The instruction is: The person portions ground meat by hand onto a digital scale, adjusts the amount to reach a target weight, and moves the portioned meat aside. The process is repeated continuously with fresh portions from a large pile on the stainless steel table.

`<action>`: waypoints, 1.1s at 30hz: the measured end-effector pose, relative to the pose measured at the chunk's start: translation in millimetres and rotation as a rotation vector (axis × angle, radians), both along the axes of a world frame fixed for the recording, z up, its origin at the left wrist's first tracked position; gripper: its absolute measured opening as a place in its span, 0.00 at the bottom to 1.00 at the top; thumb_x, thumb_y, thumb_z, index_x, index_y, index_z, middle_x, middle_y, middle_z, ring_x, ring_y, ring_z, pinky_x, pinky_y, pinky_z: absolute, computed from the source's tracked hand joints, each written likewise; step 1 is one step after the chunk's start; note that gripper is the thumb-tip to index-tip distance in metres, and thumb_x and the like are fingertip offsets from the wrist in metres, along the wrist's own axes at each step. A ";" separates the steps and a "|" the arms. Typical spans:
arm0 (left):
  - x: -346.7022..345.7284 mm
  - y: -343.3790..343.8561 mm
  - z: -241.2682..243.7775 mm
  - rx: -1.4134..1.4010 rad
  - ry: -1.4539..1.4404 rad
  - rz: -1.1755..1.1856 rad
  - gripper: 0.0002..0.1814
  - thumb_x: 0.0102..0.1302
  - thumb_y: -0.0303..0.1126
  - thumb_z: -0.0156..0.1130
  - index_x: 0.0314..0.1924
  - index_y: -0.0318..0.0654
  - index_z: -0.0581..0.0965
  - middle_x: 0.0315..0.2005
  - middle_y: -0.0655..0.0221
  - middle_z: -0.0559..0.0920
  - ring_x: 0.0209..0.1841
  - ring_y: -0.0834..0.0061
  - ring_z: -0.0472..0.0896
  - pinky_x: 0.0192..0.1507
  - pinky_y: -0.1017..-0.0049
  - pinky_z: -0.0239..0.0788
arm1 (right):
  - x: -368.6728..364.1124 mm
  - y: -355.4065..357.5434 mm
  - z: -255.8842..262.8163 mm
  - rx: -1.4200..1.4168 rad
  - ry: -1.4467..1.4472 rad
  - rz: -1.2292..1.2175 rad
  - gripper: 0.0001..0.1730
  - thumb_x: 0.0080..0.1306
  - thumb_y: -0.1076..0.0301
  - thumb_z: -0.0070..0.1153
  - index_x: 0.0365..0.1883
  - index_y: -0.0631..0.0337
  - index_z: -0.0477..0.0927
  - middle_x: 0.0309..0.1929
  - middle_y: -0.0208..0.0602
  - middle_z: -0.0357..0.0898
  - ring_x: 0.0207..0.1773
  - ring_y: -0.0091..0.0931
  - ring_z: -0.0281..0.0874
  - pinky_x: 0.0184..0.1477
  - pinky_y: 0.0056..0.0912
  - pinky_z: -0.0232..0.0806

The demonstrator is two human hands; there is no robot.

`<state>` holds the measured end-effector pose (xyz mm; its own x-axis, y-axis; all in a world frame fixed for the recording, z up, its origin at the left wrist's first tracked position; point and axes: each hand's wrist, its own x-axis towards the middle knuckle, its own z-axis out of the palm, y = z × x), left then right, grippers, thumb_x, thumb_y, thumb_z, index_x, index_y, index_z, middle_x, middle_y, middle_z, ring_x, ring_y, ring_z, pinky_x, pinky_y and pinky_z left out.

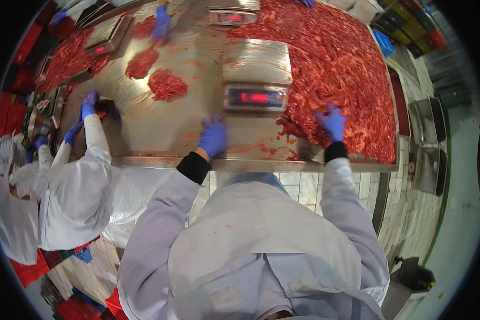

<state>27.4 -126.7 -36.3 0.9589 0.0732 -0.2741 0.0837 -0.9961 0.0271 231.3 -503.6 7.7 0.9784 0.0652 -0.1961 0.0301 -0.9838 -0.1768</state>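
A blue glove covers my left hand (pixel 213 136), which is over the steel table (pixel 176 128) near its front edge. Its fingers are spread and nothing shows in them. My right hand (pixel 332 122), gloved too, is at the near edge of a large heap of raw red meat pieces (pixel 344 76), fingers apart against the meat. Between and beyond my hands stands a steel-topped digital scale (pixel 257 66) with a lit red display. Its plate is bare but smeared. Left of the scale, a small pile of meat (pixel 167 85) lies on the table.
At my left a co-worker in white (pixel 78 192) reaches over the table. Another gloved hand (pixel 161 24) is across it, near a second meat portion (pixel 142 63). More scales stand at the far side (pixel 233 14) and far left (pixel 108 34). Steel bins (pixel 428 122) are at right.
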 end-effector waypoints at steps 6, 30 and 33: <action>18.2 -0.5 27.0 -0.006 0.196 -0.129 0.52 0.39 0.47 0.75 0.63 0.29 0.65 0.56 0.37 0.68 0.61 0.42 0.67 0.64 0.51 0.57 | -144.8 128.3 12.8 0.161 0.184 0.529 0.31 0.55 0.47 0.63 0.55 0.48 0.75 0.54 0.45 0.73 0.60 0.46 0.66 0.63 0.59 0.58; 40.8 -105.0 36.8 -0.208 -0.067 -0.301 0.28 0.52 0.51 0.62 0.44 0.36 0.81 0.46 0.54 0.75 0.57 0.53 0.67 0.65 0.48 0.45 | -47.8 59.7 -11.9 -0.027 -0.310 0.292 0.11 0.56 0.64 0.57 0.36 0.35 0.85 0.72 0.27 0.58 0.76 0.57 0.32 0.63 0.85 0.22; 32.8 -62.5 64.4 -0.484 0.007 -0.234 0.27 0.55 0.51 0.63 0.48 0.39 0.80 0.53 0.54 0.73 0.59 0.55 0.68 0.65 0.54 0.50 | 9.3 8.9 -12.6 -0.223 -0.308 0.030 0.18 0.63 0.66 0.49 0.49 0.34 0.82 0.74 0.24 0.54 0.77 0.56 0.27 0.61 0.87 0.21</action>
